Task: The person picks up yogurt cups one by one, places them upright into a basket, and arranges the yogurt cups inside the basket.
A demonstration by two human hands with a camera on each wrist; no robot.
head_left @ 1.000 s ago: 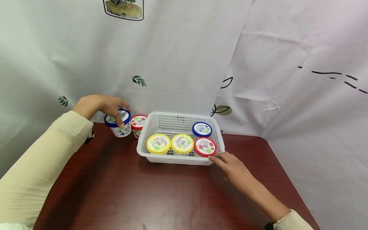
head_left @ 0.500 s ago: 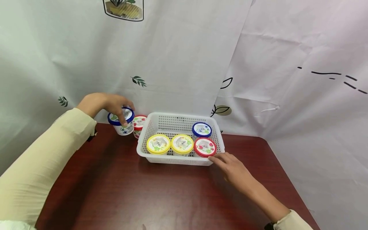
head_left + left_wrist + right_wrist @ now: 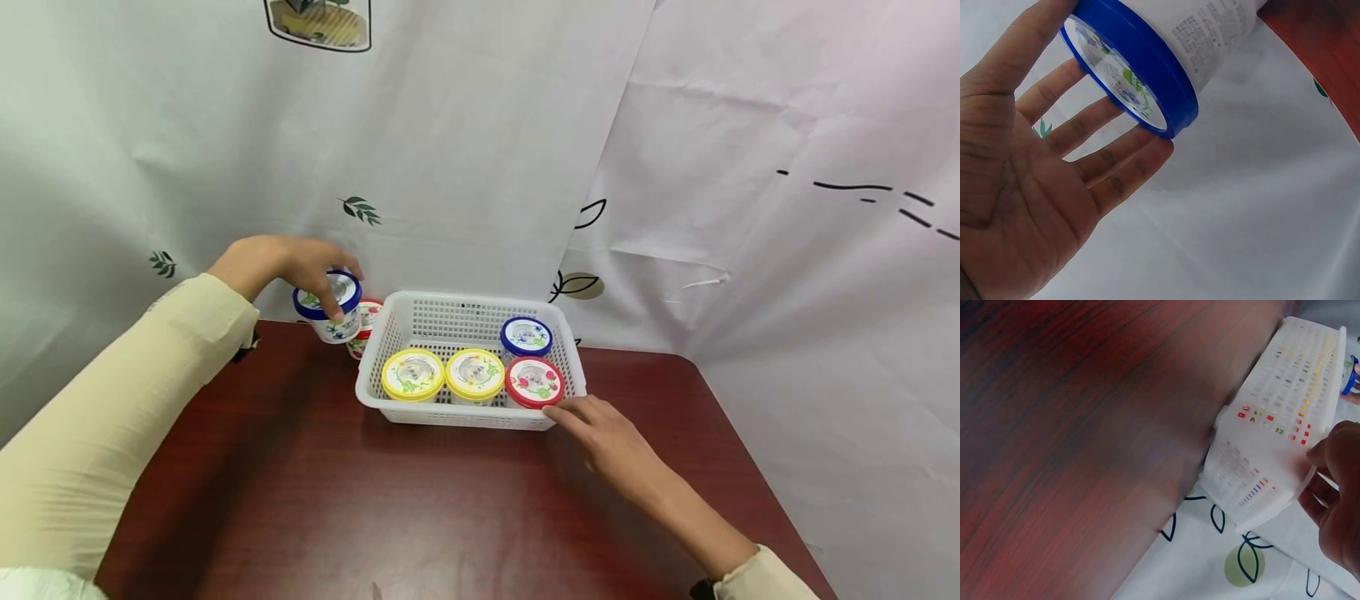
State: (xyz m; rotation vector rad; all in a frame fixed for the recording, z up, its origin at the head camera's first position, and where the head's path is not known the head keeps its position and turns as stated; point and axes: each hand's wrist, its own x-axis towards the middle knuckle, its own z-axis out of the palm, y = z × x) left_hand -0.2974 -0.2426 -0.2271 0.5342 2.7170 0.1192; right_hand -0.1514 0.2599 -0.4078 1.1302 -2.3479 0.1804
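Note:
My left hand (image 3: pixel 296 265) grips a white tub with a blue lid (image 3: pixel 339 330) from above, thumb on the near side. In the left wrist view the fingers reach round the edge of the blue lid (image 3: pixel 1147 50). The held tub overlaps a red-lidded tub (image 3: pixel 371 312), which stands left of the white plastic basket (image 3: pixel 465 419). With thumb and fingers, my right hand (image 3: pixel 611 437) pinches the basket's rim at its front right corner. Inside the basket stand two yellow-lidded tubs (image 3: pixel 413 374), a red-lidded tub (image 3: pixel 536 381) and a blue-lidded tub (image 3: pixel 527 336).
The basket stands on a dark red-brown table (image 3: pixel 450 500), close to a white printed cloth (image 3: pixel 480 167) hanging behind. More cloth hangs along the right edge of the table.
My left hand has raised the blue-lidded tub and carried it a little to the right, now partly covering the red-lidded tub beside the basket. My right hand has stayed on the basket's corner.

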